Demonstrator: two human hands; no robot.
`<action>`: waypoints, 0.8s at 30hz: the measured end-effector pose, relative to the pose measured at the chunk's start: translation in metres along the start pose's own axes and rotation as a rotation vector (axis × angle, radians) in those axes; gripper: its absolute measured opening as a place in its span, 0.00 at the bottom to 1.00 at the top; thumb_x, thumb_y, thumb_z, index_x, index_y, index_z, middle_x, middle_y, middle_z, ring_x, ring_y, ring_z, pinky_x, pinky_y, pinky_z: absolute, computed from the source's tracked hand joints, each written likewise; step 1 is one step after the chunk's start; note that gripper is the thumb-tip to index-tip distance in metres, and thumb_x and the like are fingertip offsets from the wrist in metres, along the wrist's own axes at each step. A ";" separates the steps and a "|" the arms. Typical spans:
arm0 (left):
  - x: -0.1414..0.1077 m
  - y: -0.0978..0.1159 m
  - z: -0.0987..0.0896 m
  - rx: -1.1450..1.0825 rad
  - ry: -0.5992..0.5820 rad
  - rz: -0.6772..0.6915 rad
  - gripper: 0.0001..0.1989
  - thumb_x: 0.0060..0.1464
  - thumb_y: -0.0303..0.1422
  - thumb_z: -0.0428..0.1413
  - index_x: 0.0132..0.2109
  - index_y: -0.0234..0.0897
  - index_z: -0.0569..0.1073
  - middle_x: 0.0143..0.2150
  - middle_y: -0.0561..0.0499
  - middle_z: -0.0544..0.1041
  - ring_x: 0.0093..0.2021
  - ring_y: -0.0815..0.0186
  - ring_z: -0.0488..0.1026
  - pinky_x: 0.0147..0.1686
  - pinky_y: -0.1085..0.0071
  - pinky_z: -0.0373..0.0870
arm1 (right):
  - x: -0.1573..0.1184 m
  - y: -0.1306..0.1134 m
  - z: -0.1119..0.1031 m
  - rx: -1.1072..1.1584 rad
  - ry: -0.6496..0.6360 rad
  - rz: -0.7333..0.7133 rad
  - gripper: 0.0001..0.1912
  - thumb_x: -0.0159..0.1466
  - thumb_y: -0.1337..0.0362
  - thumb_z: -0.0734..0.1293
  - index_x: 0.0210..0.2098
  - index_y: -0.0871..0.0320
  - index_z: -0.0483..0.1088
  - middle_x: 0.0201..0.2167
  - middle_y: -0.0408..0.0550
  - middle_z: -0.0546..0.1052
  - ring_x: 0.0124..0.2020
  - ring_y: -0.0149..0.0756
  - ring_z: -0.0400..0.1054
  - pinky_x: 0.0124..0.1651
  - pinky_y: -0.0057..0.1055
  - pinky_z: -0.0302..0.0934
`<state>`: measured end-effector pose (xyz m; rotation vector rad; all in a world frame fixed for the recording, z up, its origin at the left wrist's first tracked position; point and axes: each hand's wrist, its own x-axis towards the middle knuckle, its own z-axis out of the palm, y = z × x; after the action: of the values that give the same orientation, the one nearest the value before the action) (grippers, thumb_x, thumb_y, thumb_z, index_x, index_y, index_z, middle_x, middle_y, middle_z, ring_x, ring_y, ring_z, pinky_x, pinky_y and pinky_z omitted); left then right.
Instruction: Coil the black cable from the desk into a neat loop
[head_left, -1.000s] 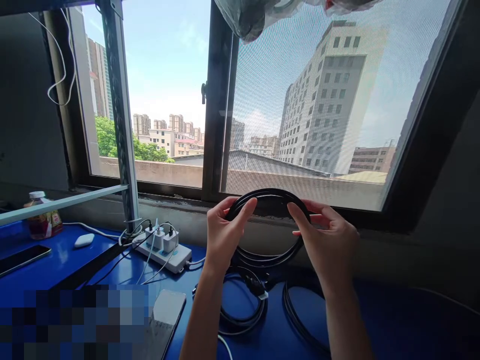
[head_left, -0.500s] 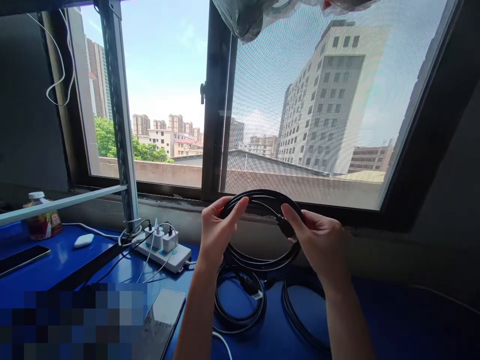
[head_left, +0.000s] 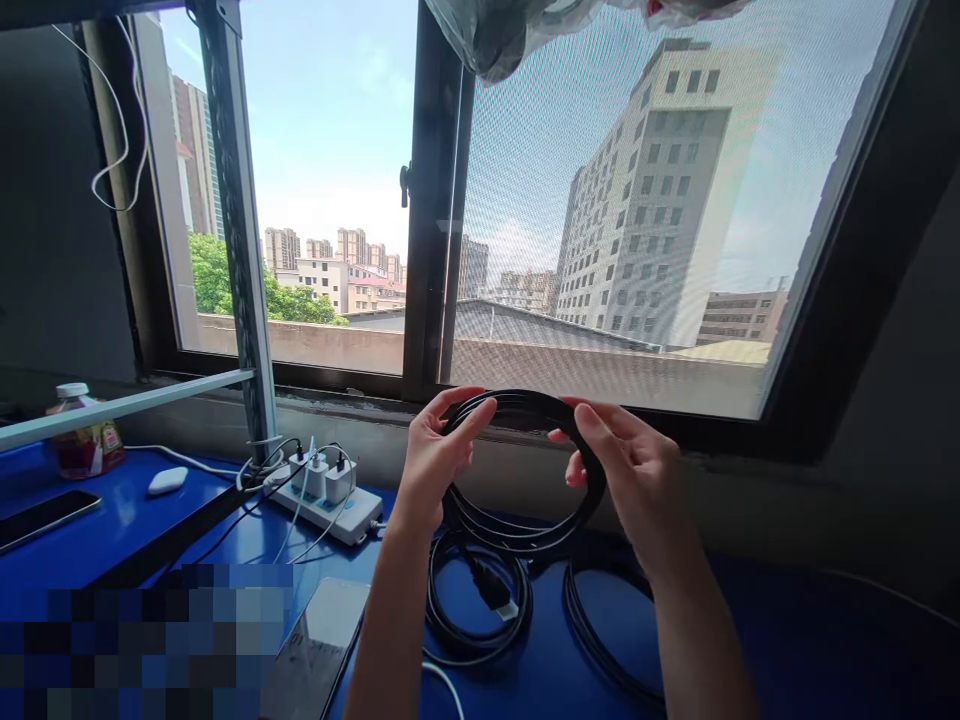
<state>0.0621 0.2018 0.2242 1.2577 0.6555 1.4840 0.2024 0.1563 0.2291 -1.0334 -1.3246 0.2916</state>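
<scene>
A coiled black cable (head_left: 517,540) is held up in front of me above the blue tabletop, its loops gathered into a ring. My left hand (head_left: 446,450) grips the ring's left side, thumb on the near face. On the right side, my right hand (head_left: 630,455) is closed around the loops, with its fingertips showing inside the ring. Below lies a second coiled black cable (head_left: 480,655) with a dark connector (head_left: 491,590) that has a pale tip. Beside it, partly hidden by my right forearm, rests another black cable coil (head_left: 592,640).
A white power strip (head_left: 330,505) with several plugged-in chargers stands on the blue table (head_left: 787,640) at left. Near it are a white case (head_left: 168,481), a phone (head_left: 45,520), a bottle (head_left: 82,440) and a glossy dark slab (head_left: 322,640). A metal shelf post (head_left: 244,250) rises before the window.
The right hand's fingers have shifted and now reach through the ring. The connector seen by the right thumb is out of sight. The ring has lowered slightly.
</scene>
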 end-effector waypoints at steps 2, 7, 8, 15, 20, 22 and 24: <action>0.002 -0.002 -0.001 -0.007 0.002 -0.022 0.29 0.34 0.46 0.62 0.43 0.34 0.68 0.10 0.64 0.51 0.11 0.82 0.43 0.12 0.82 0.37 | 0.000 0.003 0.002 -0.124 0.035 -0.127 0.25 0.52 0.47 0.66 0.43 0.56 0.70 0.36 0.48 0.74 0.19 0.26 0.66 0.19 0.24 0.61; 0.005 -0.004 -0.006 -0.018 -0.100 -0.142 0.37 0.27 0.50 0.62 0.44 0.33 0.67 0.11 0.64 0.53 0.10 0.82 0.44 0.10 0.82 0.35 | 0.002 0.013 0.005 -0.344 0.047 -0.433 0.14 0.57 0.55 0.65 0.40 0.52 0.72 0.38 0.46 0.74 0.32 0.32 0.70 0.25 0.25 0.62; 0.005 -0.004 -0.006 -0.011 -0.126 -0.154 0.37 0.27 0.50 0.62 0.44 0.33 0.67 0.11 0.64 0.53 0.10 0.82 0.45 0.10 0.82 0.35 | 0.003 0.016 0.005 -0.354 0.049 -0.448 0.13 0.57 0.56 0.65 0.39 0.53 0.73 0.37 0.46 0.74 0.32 0.32 0.70 0.26 0.25 0.62; 0.007 -0.011 -0.002 0.037 -0.132 -0.173 0.27 0.39 0.45 0.59 0.43 0.32 0.66 0.11 0.64 0.54 0.09 0.81 0.45 0.10 0.82 0.37 | 0.013 0.037 0.004 -0.364 0.046 -0.483 0.09 0.57 0.62 0.66 0.37 0.56 0.74 0.33 0.45 0.75 0.31 0.32 0.69 0.27 0.25 0.62; 0.009 -0.012 -0.006 0.132 -0.156 -0.162 0.25 0.41 0.36 0.60 0.46 0.32 0.64 0.14 0.60 0.63 0.13 0.75 0.62 0.14 0.82 0.55 | 0.015 0.041 0.009 -0.345 0.207 -0.488 0.09 0.57 0.64 0.66 0.36 0.59 0.75 0.30 0.46 0.75 0.31 0.33 0.69 0.34 0.28 0.65; 0.008 -0.010 -0.009 0.153 -0.193 -0.151 0.20 0.42 0.33 0.59 0.44 0.32 0.65 0.15 0.58 0.66 0.19 0.72 0.69 0.22 0.80 0.64 | 0.016 0.042 0.011 -0.315 0.324 -0.453 0.09 0.56 0.64 0.66 0.35 0.60 0.75 0.29 0.47 0.75 0.31 0.33 0.69 0.34 0.28 0.65; 0.005 -0.007 -0.012 0.183 -0.225 -0.158 0.14 0.46 0.31 0.56 0.42 0.33 0.67 0.16 0.57 0.66 0.26 0.69 0.73 0.30 0.77 0.68 | 0.017 0.042 0.013 -0.283 0.418 -0.410 0.10 0.55 0.64 0.67 0.34 0.62 0.75 0.28 0.49 0.75 0.31 0.34 0.70 0.35 0.29 0.65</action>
<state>0.0543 0.2112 0.2161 1.4532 0.7340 1.1539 0.2110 0.1972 0.2076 -0.9608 -1.1752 -0.4123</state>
